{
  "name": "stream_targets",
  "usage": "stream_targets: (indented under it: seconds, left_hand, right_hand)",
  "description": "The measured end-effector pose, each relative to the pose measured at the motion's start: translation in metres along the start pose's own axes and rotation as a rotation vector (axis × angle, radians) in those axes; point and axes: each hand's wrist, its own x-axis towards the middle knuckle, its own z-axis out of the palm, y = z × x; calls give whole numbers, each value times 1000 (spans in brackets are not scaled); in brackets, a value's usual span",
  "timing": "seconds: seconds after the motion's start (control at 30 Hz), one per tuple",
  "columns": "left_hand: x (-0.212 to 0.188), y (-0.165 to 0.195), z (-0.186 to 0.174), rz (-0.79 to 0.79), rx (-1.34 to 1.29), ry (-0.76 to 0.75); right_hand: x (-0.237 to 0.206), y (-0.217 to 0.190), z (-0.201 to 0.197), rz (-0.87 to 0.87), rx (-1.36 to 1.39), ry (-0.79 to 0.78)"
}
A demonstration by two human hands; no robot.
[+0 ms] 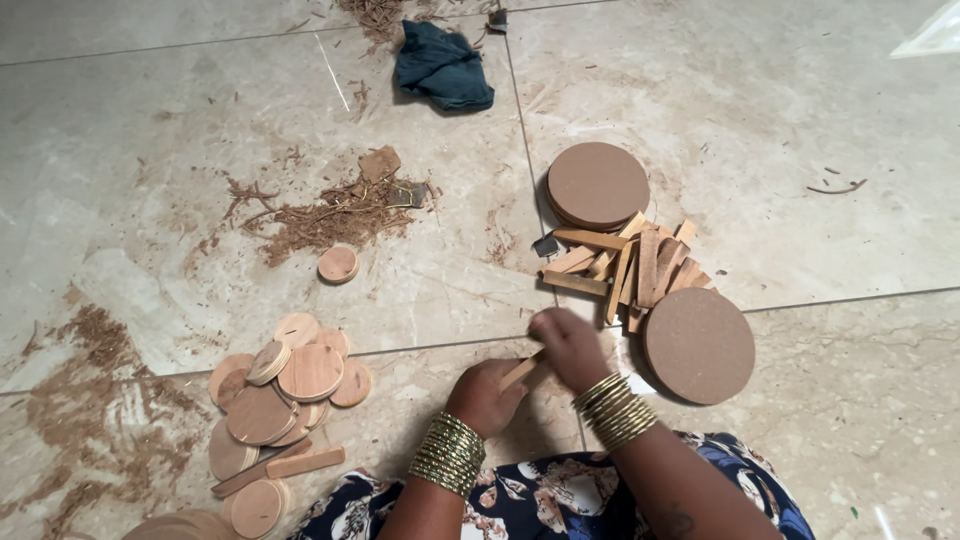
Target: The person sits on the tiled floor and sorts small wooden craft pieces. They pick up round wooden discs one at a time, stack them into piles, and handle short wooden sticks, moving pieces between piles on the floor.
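Down at the far left, a loose heap of small wooden discs [285, 385] lies spread on the tiled floor [800, 130], with a flat wooden strip [305, 462] resting against its near edge; the heap sits within arm's reach of the left side, which looks like a sorted pile kept handy. Above it, a single small disc [338, 264] lies apart beside a scatter of brown shavings [325, 220], likely waste from trimming. Toward the middle, the left hand [487, 395] is clenched around the lower end of a thin wooden stick [522, 371], and the right hand [568, 345] closes over its upper end, so the piece is gripped from both ends just above the lap, steadied for close work. To the right, a jumble of similar sticks [630, 265] lies between two large brown round boards [598, 185], one behind and one nearer. A dark teal cloth [442, 65] is crumpled at the top. The polished, pale floor is dusted with wood debris.
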Motion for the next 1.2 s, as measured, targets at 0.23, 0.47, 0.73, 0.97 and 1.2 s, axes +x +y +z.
stream_targets:
  seconds: [0.23,0.47,0.73,0.97,1.2]
  left_hand:
    - [0,4,-2,81,-16,29]
    - [-1,13,0,-52,-29,-97]
    - [1,-3,-3,-16,-56,32]
    - [7,5,1,12,0,-67]
    - [10,-13,2,-118,27,61]
  right_hand:
    - [14,13,9,372,62,-249]
    - [21,43,-9,674,307,-144]
    - [1,44,17,140,67,-35]
    - [27,51,-10,614,181,-264]
    - [7,44,11,83,158,24]
